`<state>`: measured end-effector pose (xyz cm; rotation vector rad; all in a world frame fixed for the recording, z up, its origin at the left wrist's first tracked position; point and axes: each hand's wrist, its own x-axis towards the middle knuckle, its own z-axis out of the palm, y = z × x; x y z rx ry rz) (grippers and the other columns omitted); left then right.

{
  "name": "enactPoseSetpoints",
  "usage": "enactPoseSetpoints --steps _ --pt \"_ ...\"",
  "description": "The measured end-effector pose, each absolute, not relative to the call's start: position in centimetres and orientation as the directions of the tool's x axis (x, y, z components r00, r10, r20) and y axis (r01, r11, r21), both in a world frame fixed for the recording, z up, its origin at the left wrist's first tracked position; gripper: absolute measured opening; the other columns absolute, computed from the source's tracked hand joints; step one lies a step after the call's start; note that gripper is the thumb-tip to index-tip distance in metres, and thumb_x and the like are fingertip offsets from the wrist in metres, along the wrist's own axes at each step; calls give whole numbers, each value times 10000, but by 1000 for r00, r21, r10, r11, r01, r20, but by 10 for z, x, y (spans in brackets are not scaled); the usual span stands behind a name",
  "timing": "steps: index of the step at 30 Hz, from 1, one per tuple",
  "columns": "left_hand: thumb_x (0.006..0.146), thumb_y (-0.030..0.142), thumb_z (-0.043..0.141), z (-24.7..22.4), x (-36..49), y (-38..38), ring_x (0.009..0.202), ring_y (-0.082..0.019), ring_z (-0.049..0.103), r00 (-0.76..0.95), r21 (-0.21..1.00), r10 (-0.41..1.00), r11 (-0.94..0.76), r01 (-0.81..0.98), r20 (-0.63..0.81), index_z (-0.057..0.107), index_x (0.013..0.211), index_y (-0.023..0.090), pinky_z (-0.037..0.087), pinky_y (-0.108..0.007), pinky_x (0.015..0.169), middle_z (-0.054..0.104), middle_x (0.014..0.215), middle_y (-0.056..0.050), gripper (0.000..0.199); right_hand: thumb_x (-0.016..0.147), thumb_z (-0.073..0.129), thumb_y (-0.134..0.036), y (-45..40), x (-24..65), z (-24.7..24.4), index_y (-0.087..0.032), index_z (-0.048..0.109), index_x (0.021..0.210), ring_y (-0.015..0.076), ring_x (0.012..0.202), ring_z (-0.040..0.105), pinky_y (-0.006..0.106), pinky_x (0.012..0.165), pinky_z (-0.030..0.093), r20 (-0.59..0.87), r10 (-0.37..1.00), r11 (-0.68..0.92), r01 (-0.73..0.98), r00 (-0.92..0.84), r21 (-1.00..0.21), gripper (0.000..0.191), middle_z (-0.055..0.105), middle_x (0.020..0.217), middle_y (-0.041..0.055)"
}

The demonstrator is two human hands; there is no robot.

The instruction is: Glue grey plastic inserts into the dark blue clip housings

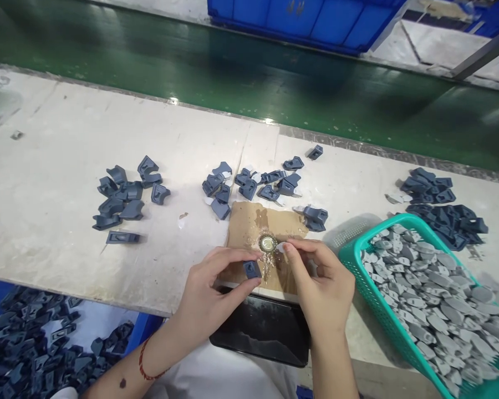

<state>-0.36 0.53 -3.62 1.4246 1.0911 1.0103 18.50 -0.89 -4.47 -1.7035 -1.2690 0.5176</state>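
Between the thumb and fingers of my left hand (216, 285) is a dark blue plastic part (251, 269), its recessed face showing. My right hand (322, 277) pinches a small light grey piece (281, 247) beside a small round dish (268, 243) of shiny liquid. That dish rests on a brown cardboard sheet (243, 227) with wet, glittering spots around it. Just beyond the cardboard lie several dark blue parts (248, 185), some with light grey pieces against them. A black phone or tablet (264, 327) lies below my hands.
A green basket (399, 219) of grey pieces stands at the right, with a pile of blue parts (449, 221) behind it. More blue parts (120, 199) lie left. A blue bin (143, 332) is lower left. Beyond the white table (183, 138) run a green belt (149, 61) and blue crate (307, 22).
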Motion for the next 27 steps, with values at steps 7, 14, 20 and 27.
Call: enactPoseSetpoints --steps 7,14,20,27 --pt "887 120 767 -36 1 2 1024 -150 799 243 984 960 162 -69 -141 604 929 231 633 -207 880 805 1207 -39 201 922 785 -319 -9 184 -43 -252 812 921 143 806 722 249 743 562 137 885 -65 409 446 -910 73 804 916 3" --pt "980 132 668 -34 -4 2 1174 -169 753 306 988 948 119 -103 -82 670 1223 235 612 -238 984 794 1255 -67 264 877 841 -268 -12 187 -40 -250 838 918 133 712 754 206 684 616 91 899 50 108 428 -993 45 817 858 16" --pt "1024 187 652 -32 -6 3 1213 -163 735 364 972 923 185 -146 -121 683 1230 263 593 -237 1014 792 1273 -46 222 900 816 -236 -16 190 -37 -253 838 953 170 757 789 249 699 667 71 951 83 -25 300 -996 60 830 914 45" --pt "994 191 710 -32 -6 1 1223 -178 736 397 958 906 230 -168 -148 625 1185 259 588 -275 1015 788 1297 -70 221 914 785 -176 -17 187 -33 -262 834 950 168 801 793 237 709 657 96 972 110 -59 213 -992 105 824 913 35"
